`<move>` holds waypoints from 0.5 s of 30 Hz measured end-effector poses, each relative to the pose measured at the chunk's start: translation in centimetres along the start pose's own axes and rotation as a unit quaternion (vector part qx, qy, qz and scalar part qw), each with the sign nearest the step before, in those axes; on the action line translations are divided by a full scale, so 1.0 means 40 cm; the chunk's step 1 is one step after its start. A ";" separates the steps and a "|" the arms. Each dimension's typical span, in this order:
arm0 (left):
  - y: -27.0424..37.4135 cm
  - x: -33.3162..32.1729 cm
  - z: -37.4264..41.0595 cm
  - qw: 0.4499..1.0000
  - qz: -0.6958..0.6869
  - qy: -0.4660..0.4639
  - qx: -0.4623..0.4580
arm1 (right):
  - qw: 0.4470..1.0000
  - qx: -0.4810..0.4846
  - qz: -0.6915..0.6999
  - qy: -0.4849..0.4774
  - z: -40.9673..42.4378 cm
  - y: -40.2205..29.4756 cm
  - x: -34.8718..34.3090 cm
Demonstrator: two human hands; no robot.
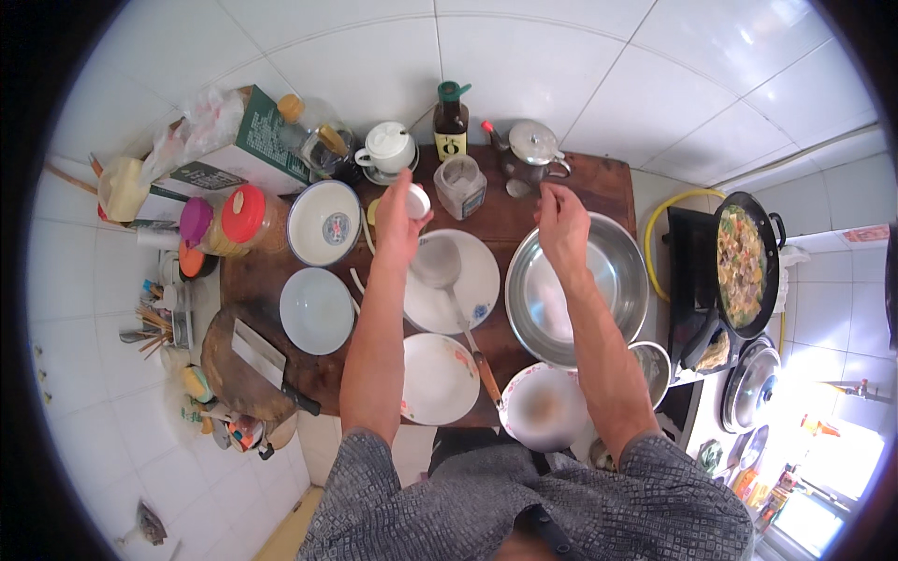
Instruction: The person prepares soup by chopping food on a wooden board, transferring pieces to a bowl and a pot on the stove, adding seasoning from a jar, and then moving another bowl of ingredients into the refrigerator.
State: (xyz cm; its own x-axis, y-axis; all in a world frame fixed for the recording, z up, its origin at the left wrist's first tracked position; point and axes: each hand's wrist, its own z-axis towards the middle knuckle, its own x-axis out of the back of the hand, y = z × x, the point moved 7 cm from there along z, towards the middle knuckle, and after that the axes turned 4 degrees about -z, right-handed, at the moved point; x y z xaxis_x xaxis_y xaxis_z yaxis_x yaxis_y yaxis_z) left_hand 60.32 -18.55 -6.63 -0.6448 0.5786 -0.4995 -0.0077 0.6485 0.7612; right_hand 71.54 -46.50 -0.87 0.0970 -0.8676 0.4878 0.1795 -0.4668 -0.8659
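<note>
My left hand [401, 221] holds a small round white lid or cup [417, 202] beside an open clear plastic jar [459, 186]. My right hand [561, 221] is over the far rim of a large stainless steel basin [519, 308], its fingertips drawn together near a small spoon [518, 188]; whether they pinch anything I cannot tell. Between my arms, a ladle with a wooden handle [485, 375] rests its metal bowl on a white plate [480, 266]. Nearer me are a white flower-rimmed plate [440, 379] and a patterned bowl [515, 400] with blurred contents.
A cleaver [258, 350] lies on a round chopping block [231, 382] at the left. Two bowls [325, 223] [317, 311] stand beside my left forearm. Behind are a dark sauce bottle [450, 123], a metal pot [534, 144] and a lidded white cup [388, 149]. A wok of food [742, 266] is right.
</note>
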 end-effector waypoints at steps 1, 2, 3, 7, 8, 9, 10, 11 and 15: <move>0.015 -0.007 -0.008 0.997 0.074 0.021 -0.017 | 0.999 -0.015 0.033 0.003 -0.008 -0.002 0.003; 0.028 -0.017 -0.009 0.982 0.187 0.017 0.003 | 0.997 -0.030 0.066 0.006 -0.015 -0.003 0.008; 0.040 -0.024 -0.012 0.960 0.270 0.001 -0.078 | 0.994 -0.050 0.098 0.007 -0.031 -0.008 0.013; 0.031 -0.074 -0.022 0.855 0.477 -0.067 -0.192 | 0.991 -0.047 0.123 0.026 -0.051 -0.069 0.058; 0.027 -0.092 -0.022 0.843 0.498 -0.065 -0.195 | 0.989 -0.039 0.141 0.029 -0.050 -0.093 0.070; 0.024 -0.115 -0.030 0.830 0.518 -0.064 -0.195 | 0.986 -0.032 0.158 0.033 -0.055 -0.121 0.085; 0.020 -0.119 -0.024 0.835 0.523 -0.034 -0.168 | 0.983 -0.024 0.176 0.036 -0.057 -0.149 0.096; 0.018 -0.122 -0.019 0.836 0.522 -0.048 -0.163 | 0.984 -0.012 0.175 0.030 -0.061 -0.177 0.102; 0.010 -0.145 -0.026 0.825 0.505 -0.095 -0.237 | 0.989 0.065 0.133 0.000 -0.074 -0.263 0.145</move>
State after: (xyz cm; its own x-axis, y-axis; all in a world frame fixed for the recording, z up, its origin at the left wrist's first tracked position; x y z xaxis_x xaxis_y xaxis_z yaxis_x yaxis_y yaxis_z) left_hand 63.28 -22.15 -3.00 -0.3746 0.8014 0.4662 0.1321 -0.4516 0.8824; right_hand 67.32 -47.13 10.74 0.1588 -0.9567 0.2439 0.2720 -0.1951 -0.9423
